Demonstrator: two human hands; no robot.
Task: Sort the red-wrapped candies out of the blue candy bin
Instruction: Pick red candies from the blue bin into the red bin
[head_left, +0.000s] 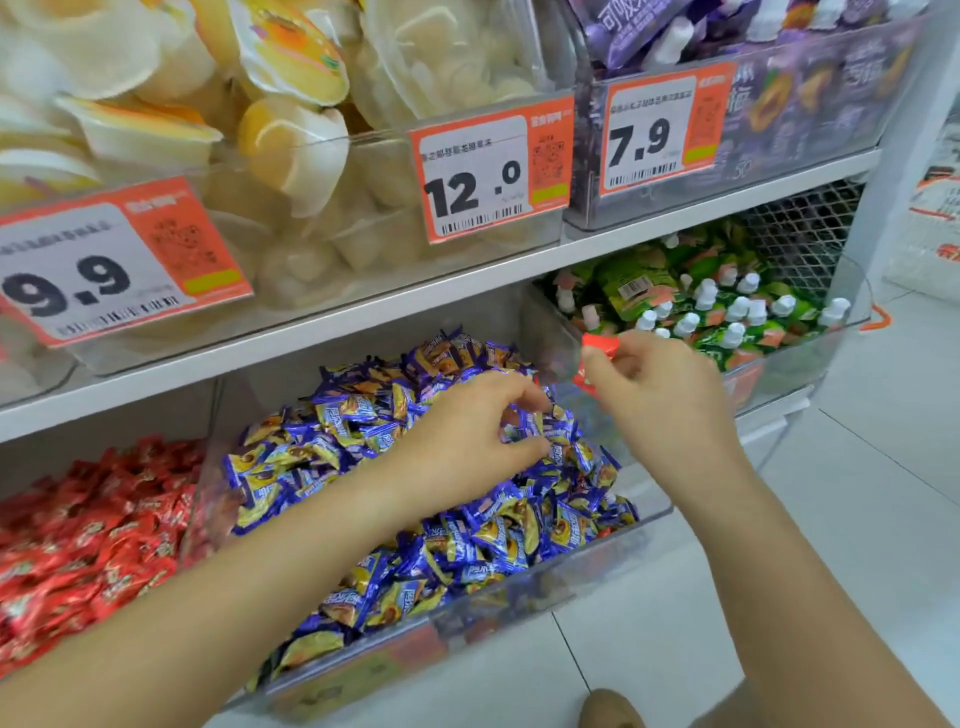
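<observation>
A clear bin on the lower shelf is heaped with blue-and-yellow wrapped candies. My left hand lies on top of the heap, fingers curled down among the blue wrappers near its right side; whether it holds one I cannot tell. My right hand is raised above the bin's right rim and pinches a red-wrapped candy between thumb and fingers. To the left, a neighbouring clear bin holds a pile of red-wrapped candies.
Right of the blue bin stands a bin of green pouches with white caps. The shelf edge runs just above, carrying bins of jelly cups and purple packs with orange price tags. White tiled floor lies to the right.
</observation>
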